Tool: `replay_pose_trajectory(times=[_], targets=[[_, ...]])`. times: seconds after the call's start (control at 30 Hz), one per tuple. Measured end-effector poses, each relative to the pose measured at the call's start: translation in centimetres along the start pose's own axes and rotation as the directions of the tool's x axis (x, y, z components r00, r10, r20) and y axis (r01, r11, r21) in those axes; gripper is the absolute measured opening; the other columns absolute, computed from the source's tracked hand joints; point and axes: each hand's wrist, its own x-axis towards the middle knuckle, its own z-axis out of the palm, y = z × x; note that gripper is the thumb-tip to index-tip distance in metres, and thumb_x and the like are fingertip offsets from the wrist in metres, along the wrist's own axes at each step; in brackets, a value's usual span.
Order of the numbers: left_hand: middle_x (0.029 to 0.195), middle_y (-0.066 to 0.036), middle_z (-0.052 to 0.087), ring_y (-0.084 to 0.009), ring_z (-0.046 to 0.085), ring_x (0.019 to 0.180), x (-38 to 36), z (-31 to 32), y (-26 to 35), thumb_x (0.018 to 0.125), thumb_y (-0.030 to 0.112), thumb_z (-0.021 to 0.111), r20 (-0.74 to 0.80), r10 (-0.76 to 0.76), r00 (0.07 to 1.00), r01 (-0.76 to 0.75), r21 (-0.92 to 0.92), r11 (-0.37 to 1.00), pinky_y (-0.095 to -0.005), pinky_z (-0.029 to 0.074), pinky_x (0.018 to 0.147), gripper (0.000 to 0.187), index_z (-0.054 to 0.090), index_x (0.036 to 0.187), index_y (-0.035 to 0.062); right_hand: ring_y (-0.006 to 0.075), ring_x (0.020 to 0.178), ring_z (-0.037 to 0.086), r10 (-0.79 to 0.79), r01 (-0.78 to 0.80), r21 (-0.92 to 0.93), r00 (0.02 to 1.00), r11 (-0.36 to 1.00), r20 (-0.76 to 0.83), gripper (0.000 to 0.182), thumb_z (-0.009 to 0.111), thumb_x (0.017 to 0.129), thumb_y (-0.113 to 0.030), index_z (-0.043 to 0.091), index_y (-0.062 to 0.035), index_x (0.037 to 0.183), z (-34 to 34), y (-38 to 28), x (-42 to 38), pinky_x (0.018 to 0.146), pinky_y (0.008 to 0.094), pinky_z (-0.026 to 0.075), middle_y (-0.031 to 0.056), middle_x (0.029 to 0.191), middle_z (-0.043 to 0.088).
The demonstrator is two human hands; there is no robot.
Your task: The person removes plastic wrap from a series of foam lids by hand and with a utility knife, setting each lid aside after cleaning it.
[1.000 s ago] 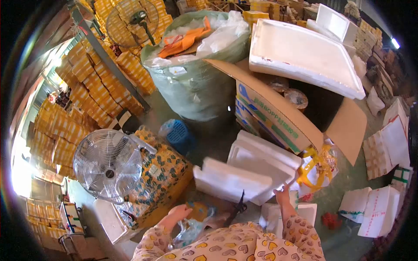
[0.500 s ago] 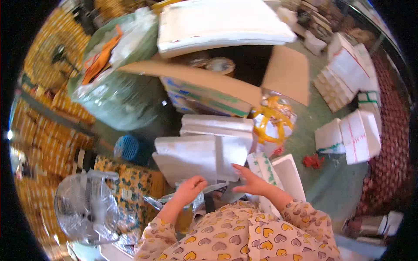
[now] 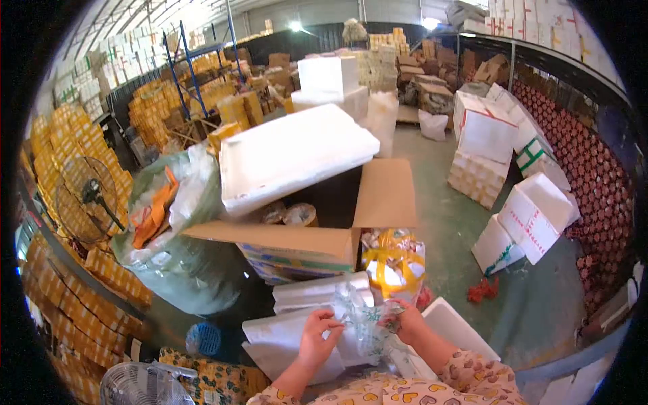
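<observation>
A crumpled clear plastic bag [image 3: 368, 327] with green print hangs between my hands, above white foam pieces [image 3: 287, 337]. My right hand [image 3: 412, 325] is closed on the bag's right side. At the left edge of the bag, my left hand [image 3: 317, 343] has its thumb and fingers curled in a pinch on the thin film. Just beyond my hands stands an open cardboard box [image 3: 297, 253], with rolls of tape [image 3: 300, 215] inside. A large white foam lid [image 3: 297, 155] lies tilted over the back of that box.
A big green plastic sack [image 3: 182, 280] stands at left, near a blue basket [image 3: 204, 339] and a metal fan [image 3: 145, 386]. A yellow-taped bundle [image 3: 393, 263] sits right of the box. White foam boxes [image 3: 530, 216] stand farther right, near red string [image 3: 483, 290].
The view has tilted up, showing more of the warehouse. My right hand, open before, now grips the clear plastic bag, which is raised between both hands.
</observation>
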Motion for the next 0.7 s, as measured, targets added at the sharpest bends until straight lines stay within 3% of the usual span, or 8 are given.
replay_pose_trajectory(times=[0.07, 0.13, 0.27, 0.4, 0.47, 0.57, 0.6, 0.7], targets=[[0.114, -0.013, 0.048, -0.0254, 0.048, 0.103, -1.3, 1.9, -2.4, 0.07, 0.005, 0.069, 0.075, 0.061, 0.995, -0.069, 0.101, 0.992, -0.0364, 0.041, 0.087, 0.043, 0.055, 0.11, 0.0073, 0.0201, 0.069, 0.056, 0.041, -0.033, 0.225, 0.999, 0.974, -0.029, 0.012, 0.049, 0.082, -0.004, 0.055, -0.0042, 0.093, 1.3, -1.9, -1.8, 0.074, 0.0401, 0.05, 0.0064, 0.077, 0.057], [0.128, -0.013, 0.037, -0.0252, 0.042, 0.113, -2.0, 4.8, -1.3, 0.068, 0.01, 0.072, 0.158, -0.138, 0.978, 0.209, -0.807, 0.552, -0.0396, 0.036, 0.094, 0.079, 0.028, 0.134, 0.0115, 0.0211, 0.071, 0.056, -0.097, -0.035, 0.415, 0.951, 0.909, 0.293, 0.01, 0.047, 0.082, -0.007, 0.053, -0.0035, 0.09, 2.4, -1.4, -2.9, 0.072, 0.0405, 0.05, 0.0057, 0.074, 0.056], [0.135, -0.012, 0.028, -0.0262, 0.033, 0.122, -1.1, 6.0, 2.4, 0.068, 0.009, 0.072, 0.172, 0.198, 0.965, -0.013, -0.724, 0.69, -0.0413, 0.03, 0.1, 0.095, 0.008, 0.139, 0.0118, 0.0224, 0.092, 0.055, -0.156, -0.12, 0.461, 0.842, 0.879, 0.517, 0.025, 0.052, 0.079, -0.008, 0.05, -0.0054, 0.104, 3.3, 0.2, -4.0, 0.079, 0.0352, 0.045, 0.0098, 0.095, 0.056], [0.123, -0.014, 0.045, -0.0214, 0.049, 0.106, -1.5, 6.1, -0.1, 0.072, 0.007, 0.067, 0.25, -0.197, 0.948, 0.288, -0.409, 0.866, -0.0337, 0.042, 0.087, 0.071, 0.029, 0.132, 0.0085, 0.0222, 0.102, 0.051, -0.14, 0.186, -0.091, 0.919, 0.978, 0.369, 0.033, 0.056, 0.075, -0.009, 0.05, -0.0034, 0.107, 4.0, -0.6, -5.3, 0.089, 0.0354, 0.039, 0.0089, 0.107, 0.053], [0.113, -0.012, 0.052, -0.0193, 0.053, 0.099, -1.0, 5.4, -2.0, 0.072, 0.003, 0.063, 0.161, -0.193, 0.968, 0.231, -0.267, 0.936, -0.0319, 0.044, 0.082, 0.055, 0.04, 0.123, 0.0067, 0.0256, 0.107, 0.048, -0.362, 0.585, -0.326, 0.76, 0.742, 0.539, 0.043, 0.06, 0.072, -0.011, 0.048, -0.0026, 0.113, 2.7, -0.4, -4.2, 0.093, 0.0377, 0.037, 0.012, 0.113, 0.05], [0.103, -0.009, 0.058, -0.0174, 0.056, 0.093, -0.2, 3.1, -0.1, 0.075, -0.003, 0.057, 0.071, -0.345, 0.936, 0.347, -0.337, 0.875, -0.0308, 0.047, 0.076, 0.035, 0.051, 0.109, 0.0046, 0.0316, 0.119, 0.039, -0.462, 0.759, -0.567, 0.397, -0.321, 0.793, 0.068, 0.068, 0.073, -0.024, 0.034, -0.0003, 0.127, 2.3, -4.0, -6.3, 0.101, 0.0381, 0.029, 0.0157, 0.126, 0.041], [0.103, -0.009, 0.058, -0.0177, 0.055, 0.096, 0.1, 2.3, 1.4, 0.076, -0.006, 0.055, 0.101, -0.498, 0.861, 0.466, -0.548, 0.695, -0.0317, 0.048, 0.075, 0.03, 0.051, 0.104, 0.0042, 0.0316, 0.119, 0.039, -0.457, 0.758, -0.565, 0.397, -0.327, 0.796, 0.068, 0.068, 0.073, -0.024, 0.034, -0.0003, 0.127, 2.0, -4.1, -6.2, 0.101, 0.0381, 0.029, 0.0157, 0.126, 0.041], [0.109, -0.01, 0.055, -0.0182, 0.058, 0.091, 0.4, 2.1, 6.5, 0.077, -0.006, 0.054, 0.071, -0.36, 0.93, 0.276, -0.781, 0.56, -0.0331, 0.05, 0.073, 0.034, 0.048, 0.109, 0.0047, 0.0305, 0.128, 0.025, -0.213, 0.607, -0.517, 0.748, 0.604, 0.629, 0.087, 0.068, 0.075, -0.03, 0.014, -0.0123, 0.14, 1.2, -3.7, -5.5, 0.104, 0.0388, 0.02, 0.0189, 0.14, 0.023]])
